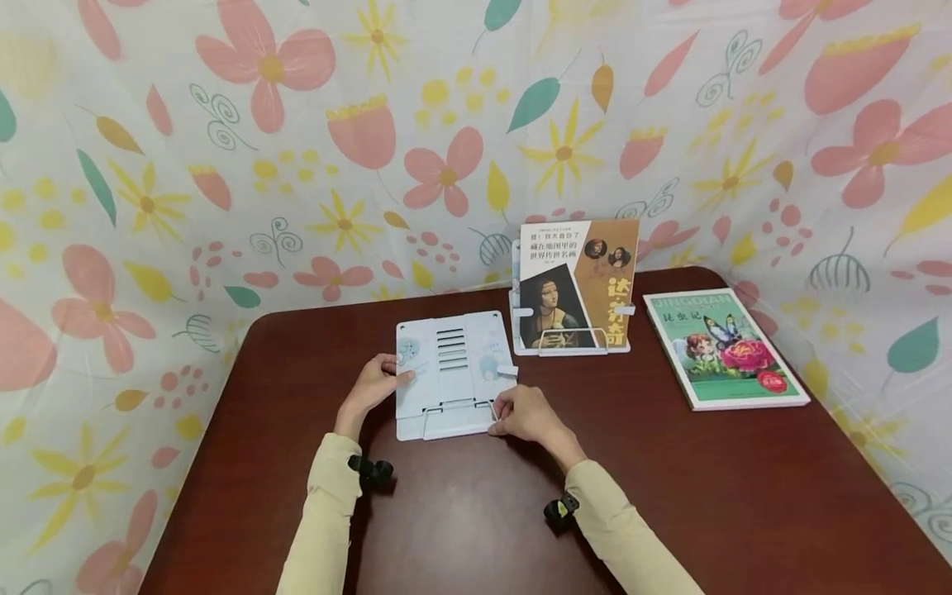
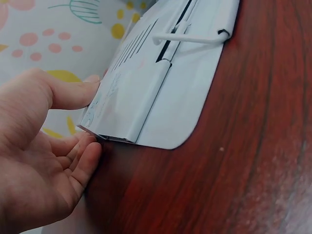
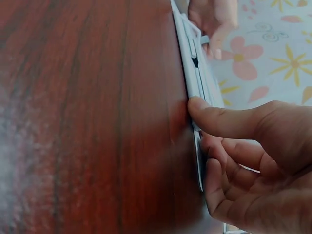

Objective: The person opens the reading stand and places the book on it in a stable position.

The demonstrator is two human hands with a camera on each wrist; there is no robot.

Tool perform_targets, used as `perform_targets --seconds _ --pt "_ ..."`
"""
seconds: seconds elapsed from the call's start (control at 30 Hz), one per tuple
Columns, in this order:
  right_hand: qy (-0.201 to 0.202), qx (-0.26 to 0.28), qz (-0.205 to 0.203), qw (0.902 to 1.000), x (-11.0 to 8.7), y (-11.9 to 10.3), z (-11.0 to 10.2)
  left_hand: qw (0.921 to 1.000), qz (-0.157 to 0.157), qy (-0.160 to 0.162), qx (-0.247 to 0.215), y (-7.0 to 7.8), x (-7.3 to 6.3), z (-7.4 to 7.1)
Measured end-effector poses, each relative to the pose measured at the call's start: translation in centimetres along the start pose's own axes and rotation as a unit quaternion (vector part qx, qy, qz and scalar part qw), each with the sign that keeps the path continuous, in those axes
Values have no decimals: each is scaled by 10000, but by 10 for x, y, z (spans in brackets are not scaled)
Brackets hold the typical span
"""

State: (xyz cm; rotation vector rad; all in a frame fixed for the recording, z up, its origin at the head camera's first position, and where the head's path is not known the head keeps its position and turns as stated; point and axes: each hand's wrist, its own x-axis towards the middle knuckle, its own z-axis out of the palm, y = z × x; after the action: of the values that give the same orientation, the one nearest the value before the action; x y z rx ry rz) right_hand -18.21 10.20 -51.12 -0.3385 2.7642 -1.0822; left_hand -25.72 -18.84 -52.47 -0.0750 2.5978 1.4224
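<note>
A pale metal book stand (image 1: 456, 382) with a row of slots lies tilted on the table in the head view. My left hand (image 1: 374, 384) pinches its left edge, the thumb on the front face and the fingers behind, as the left wrist view shows of the stand (image 2: 141, 87). At the lower right corner my right hand (image 1: 526, 413) pinches the rim between thumb and curled fingers. Along the bottom runs a wire page holder (image 1: 459, 405), folded out in front. A small white clip (image 1: 507, 371) juts from the right side.
Just behind and to the right, a second stand (image 1: 518, 340) props up a book (image 1: 576, 285) with a painted portrait on its cover. Farther right, a green book (image 1: 725, 347) lies flat. The brown table (image 1: 476, 512) backs onto a flowered curtain (image 1: 446, 99).
</note>
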Motion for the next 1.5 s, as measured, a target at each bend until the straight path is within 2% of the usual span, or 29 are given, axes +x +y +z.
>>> perform_targets --seconds 0.13,0.23,0.37,0.53,0.7,0.87,0.97,1.17,1.33,1.5 --pt "-93 -48 65 9999 5 -6 -12 10000 -34 6 15 9 1 -6" --pt "-183 -74 104 9998 5 -9 -15 9998 -165 -19 55 12 1 -7" --pt "-120 -50 89 9999 3 -8 -16 9999 -136 -12 -18 12 0 -6" --pt "-135 26 94 9999 -1 -1 -12 9997 -222 -61 -83 7 -2 0" --pt "13 187 92 9998 -5 5 -5 9996 -232 -124 -58 4 -3 4" --pt "31 339 -13 9994 -6 6 0 9995 -319 -34 -62 2 -4 3" --pt "-9 364 56 9993 -7 6 2 9992 -371 -114 -66 1 -5 2" --pt "175 391 -39 9991 -6 7 3 9994 -248 -89 -211 5 -1 -1" --pt "234 361 -139 9990 -8 6 8 9994 -309 -137 -120 4 -2 -2" --pt "499 270 -301 9979 -13 4 11 9991 -339 -238 -35 4 -2 -2"
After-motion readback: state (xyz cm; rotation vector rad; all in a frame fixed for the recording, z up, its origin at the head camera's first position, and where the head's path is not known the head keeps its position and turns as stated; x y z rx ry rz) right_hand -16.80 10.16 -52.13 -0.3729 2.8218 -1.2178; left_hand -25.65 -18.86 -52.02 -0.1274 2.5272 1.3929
